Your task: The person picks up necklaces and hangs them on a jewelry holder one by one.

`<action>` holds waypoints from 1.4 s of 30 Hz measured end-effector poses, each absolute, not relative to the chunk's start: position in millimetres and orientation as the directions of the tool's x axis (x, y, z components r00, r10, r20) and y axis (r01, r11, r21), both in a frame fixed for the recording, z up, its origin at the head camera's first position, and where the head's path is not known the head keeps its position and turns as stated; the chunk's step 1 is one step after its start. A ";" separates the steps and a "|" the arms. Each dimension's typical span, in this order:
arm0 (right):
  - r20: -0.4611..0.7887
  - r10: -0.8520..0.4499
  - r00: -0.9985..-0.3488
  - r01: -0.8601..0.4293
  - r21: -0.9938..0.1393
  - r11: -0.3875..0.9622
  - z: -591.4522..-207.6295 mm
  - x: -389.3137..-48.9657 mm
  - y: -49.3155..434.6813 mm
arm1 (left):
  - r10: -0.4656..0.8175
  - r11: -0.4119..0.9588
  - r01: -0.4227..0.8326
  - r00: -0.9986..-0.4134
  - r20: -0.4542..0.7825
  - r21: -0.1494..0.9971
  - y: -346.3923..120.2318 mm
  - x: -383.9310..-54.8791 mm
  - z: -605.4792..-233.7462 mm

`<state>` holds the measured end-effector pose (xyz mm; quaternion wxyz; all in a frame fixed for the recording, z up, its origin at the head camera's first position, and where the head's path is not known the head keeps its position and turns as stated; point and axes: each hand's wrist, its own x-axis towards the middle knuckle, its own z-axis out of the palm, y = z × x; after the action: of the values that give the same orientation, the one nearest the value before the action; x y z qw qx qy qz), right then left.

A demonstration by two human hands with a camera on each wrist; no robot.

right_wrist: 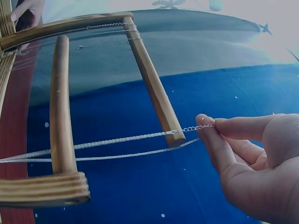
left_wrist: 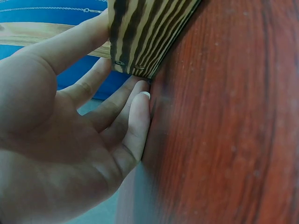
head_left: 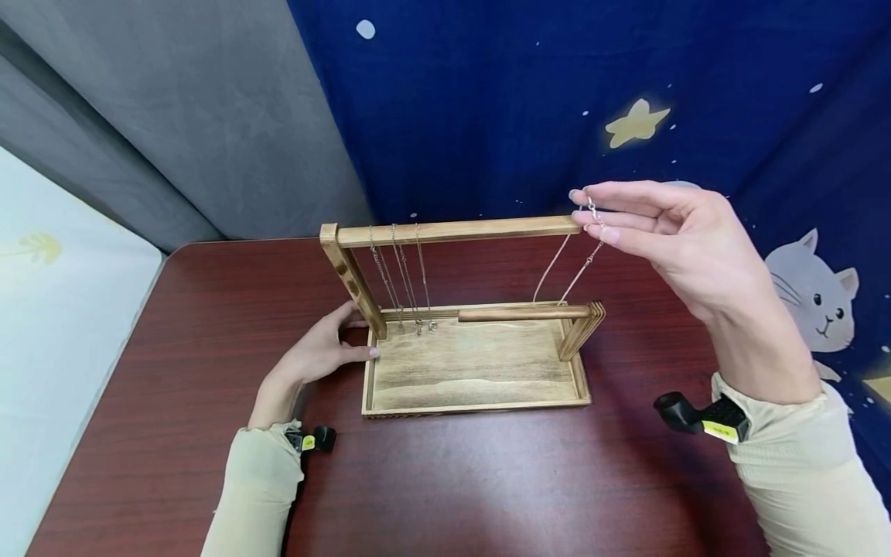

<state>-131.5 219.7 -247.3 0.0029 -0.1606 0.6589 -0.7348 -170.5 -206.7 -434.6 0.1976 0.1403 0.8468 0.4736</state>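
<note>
A wooden jewelry stand (head_left: 473, 363) has a tray base, a tall upper bar (head_left: 487, 228) and a shorter lower bar (head_left: 522, 313). My right hand (head_left: 703, 240), raised beside the upper bar's free end, pinches the end of a silver necklace (right_wrist: 121, 140) between thumb and fingertips. From there its two chain strands slope down behind the lower bar. My left hand (head_left: 323, 344) grips the stand's left end, the thumb on the tray rim and the fingers behind the post. In the left wrist view, its fingers lie around the striped wooden edge (left_wrist: 140, 37).
Several thin necklaces (head_left: 404, 271) hang from the left part of the upper bar, their pendants near the tray. The stand is on a reddish-brown table (head_left: 445, 480). Behind it hang a grey curtain (head_left: 209, 100) and a blue star-patterned curtain (head_left: 473, 100).
</note>
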 end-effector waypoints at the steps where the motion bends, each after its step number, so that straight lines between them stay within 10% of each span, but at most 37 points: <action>1: 0.237 -0.222 -0.946 -0.211 -0.968 -0.135 -247.2 -132.2 218.4 | 0.426 0.512 0.054 -0.883 -0.199 0.857 -206.7 -170.6 -434.6; 42: 0.175 -0.351 -0.920 -0.183 -0.983 -0.013 -246.4 -146.4 156.1 | 0.408 0.518 0.028 -0.887 -0.218 0.855 -210.3 -165.0 -430.6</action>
<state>-146.4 156.1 -246.4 0.0615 -0.1907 0.7000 -0.6855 -165.0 -210.3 -430.6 0.2004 0.1284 0.8479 0.4738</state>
